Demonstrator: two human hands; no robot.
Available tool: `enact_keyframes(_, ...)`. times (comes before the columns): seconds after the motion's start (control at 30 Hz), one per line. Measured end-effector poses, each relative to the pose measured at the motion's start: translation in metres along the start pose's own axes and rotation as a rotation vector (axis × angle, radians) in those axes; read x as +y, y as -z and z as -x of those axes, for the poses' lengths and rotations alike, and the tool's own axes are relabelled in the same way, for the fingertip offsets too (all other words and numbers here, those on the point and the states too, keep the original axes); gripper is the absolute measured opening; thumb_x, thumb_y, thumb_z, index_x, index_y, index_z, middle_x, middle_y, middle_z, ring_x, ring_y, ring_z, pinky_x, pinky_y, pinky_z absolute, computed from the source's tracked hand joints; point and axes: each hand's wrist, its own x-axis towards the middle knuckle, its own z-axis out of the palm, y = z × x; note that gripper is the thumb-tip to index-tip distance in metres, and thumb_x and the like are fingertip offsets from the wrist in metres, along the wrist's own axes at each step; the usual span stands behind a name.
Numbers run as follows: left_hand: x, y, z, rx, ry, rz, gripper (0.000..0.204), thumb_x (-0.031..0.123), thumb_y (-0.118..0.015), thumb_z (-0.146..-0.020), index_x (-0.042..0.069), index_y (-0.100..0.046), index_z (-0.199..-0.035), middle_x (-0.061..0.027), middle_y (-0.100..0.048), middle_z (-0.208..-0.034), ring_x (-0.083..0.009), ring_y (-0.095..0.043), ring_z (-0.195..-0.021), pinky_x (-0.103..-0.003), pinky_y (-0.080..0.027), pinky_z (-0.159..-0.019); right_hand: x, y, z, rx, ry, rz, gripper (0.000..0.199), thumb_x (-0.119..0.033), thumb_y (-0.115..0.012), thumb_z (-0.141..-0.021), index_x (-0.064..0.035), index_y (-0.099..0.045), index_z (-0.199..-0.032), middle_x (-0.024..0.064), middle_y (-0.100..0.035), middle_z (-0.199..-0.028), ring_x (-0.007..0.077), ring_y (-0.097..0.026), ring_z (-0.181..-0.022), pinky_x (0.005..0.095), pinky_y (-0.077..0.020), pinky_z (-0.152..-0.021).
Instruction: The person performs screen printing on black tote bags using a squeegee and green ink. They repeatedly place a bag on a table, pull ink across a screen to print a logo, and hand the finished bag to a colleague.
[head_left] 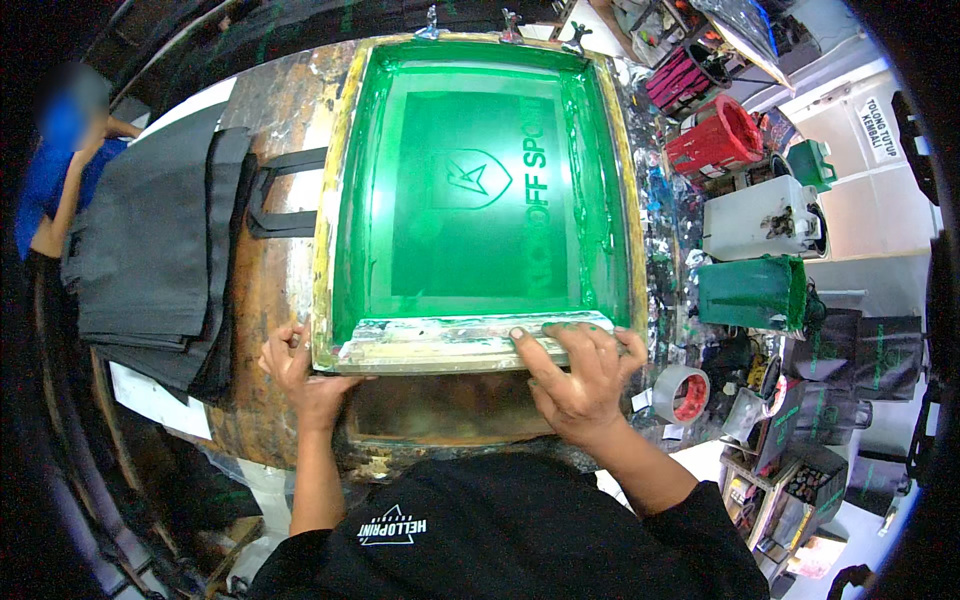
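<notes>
**Both hands gripping the near edge of a green printing screen**

Both hands are holding the near rail of the screen frame [480, 195]. The left hand [300, 370] is curling around the frame's near-left corner, fingers under the rim. The right hand [580, 375] is pressing flat, fingers spread, on the squeegee [450, 335] lying along the near edge. The frame is lying on a worn wooden table [270, 130], with stacked black bags [160, 250] to its left and a roll of tape [683, 392] on the right.
</notes>
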Motion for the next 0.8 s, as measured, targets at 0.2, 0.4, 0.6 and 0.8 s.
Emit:
enact_keyframes(0.2, -0.015, -0.018, 0.022, 0.217, 0.253, 0.499, 0.101, 0.045, -0.102, -0.053, -0.002, -0.062, -0.133, -0.0116, -0.064, -0.124, -0.0287, -0.058, -0.118, -0.044, -0.047, -0.103, 0.005, 0.034, -0.031, 0.132, 0.067, 0.029, 0.055, -0.029, -0.075, -0.070, -0.0256, -0.077, -0.125, 0.0015, -0.064, -0.103, 0.0215, -0.057, -0.100, 0.0497, -0.0268, -0.100)
enact_keyframes(0.4, 0.077, 0.023, -0.061, 0.434, 0.092, 0.836, 0.090, 0.038, -0.085, -0.090, -0.005, -0.041, -0.156, -0.0149, -0.055, -0.146, -0.0242, -0.056, -0.127, -0.039, -0.045, -0.110, 0.018, 0.086, -0.110, 0.332, 0.132, 0.124, 0.056, -0.052, -0.078, -0.082, -0.0192, -0.076, -0.127, 0.0036, -0.062, -0.092, 0.0223, -0.056, -0.088, 0.0433, -0.0310, -0.093)
enact_keyframes(0.6, 0.105, 0.044, -0.126, 0.527, -0.191, 0.993, 0.087, 0.045, -0.067, -0.103, -0.003, -0.026, -0.163, -0.0164, -0.052, -0.143, -0.0265, -0.053, -0.128, -0.040, -0.040, -0.113, 0.032, 0.133, -0.194, 0.456, 0.192, 0.165, 0.050, -0.051, -0.078, -0.086, -0.0159, -0.075, -0.122, 0.0079, -0.071, -0.094, 0.0281, -0.066, -0.090, 0.0441, -0.0388, -0.084)
enact_keyframes(0.8, 0.070, 0.013, -0.079, 0.049, 0.203, 0.315, 0.098, 0.039, -0.085, -0.088, -0.007, -0.034, -0.158, -0.0266, -0.055, -0.134, -0.0382, -0.056, -0.125, -0.048, -0.043, -0.110, 0.041, 0.149, -0.229, 0.349, 0.112, 0.134, 0.056, -0.064, -0.058, -0.101, -0.0106, -0.072, -0.093, 0.0040, -0.062, -0.074, 0.0182, -0.057, -0.075, 0.0457, -0.0424, -0.092)
